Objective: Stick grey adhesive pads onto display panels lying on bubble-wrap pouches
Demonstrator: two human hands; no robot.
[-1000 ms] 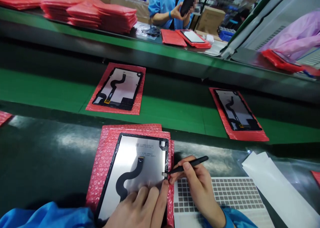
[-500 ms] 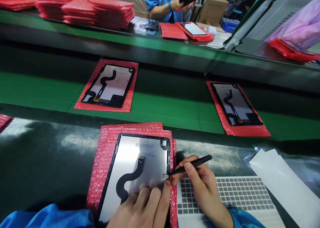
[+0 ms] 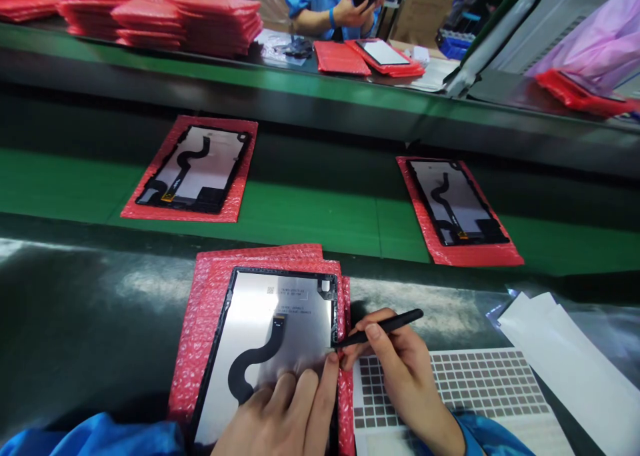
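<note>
A tablet display panel (image 3: 257,296) lies back side up, with a curved black flex cable (image 3: 245,363) across its silvery back. Under it are red bubble-wrap pouches (image 3: 185,369). My left hand (image 3: 283,416) rests flat on the panel's lower part, fingers stretched, the index fingertip pressed at the right edge. Black tweezers (image 3: 395,322) are gripped in my right hand (image 3: 400,363), their tip touching that edge just above the left index fingertip. Beneath my right hand lies a white sheet of small grey square stickers (image 3: 480,383).
White paper sheets (image 3: 565,363) lie at the right. Beyond the bench runs a green conveyor belt (image 3: 320,219) carrying two more panels (image 3: 200,169) on red pouches. Red pouch stacks (image 3: 215,26) stand on the far shelf, where a co-worker in blue (image 3: 310,6) holds a black object.
Both panels on the belt have moved left. A small pale piece at the panel's right edge, visible before by the tweezer tip, now barely shows. My hands have hardly moved.
</note>
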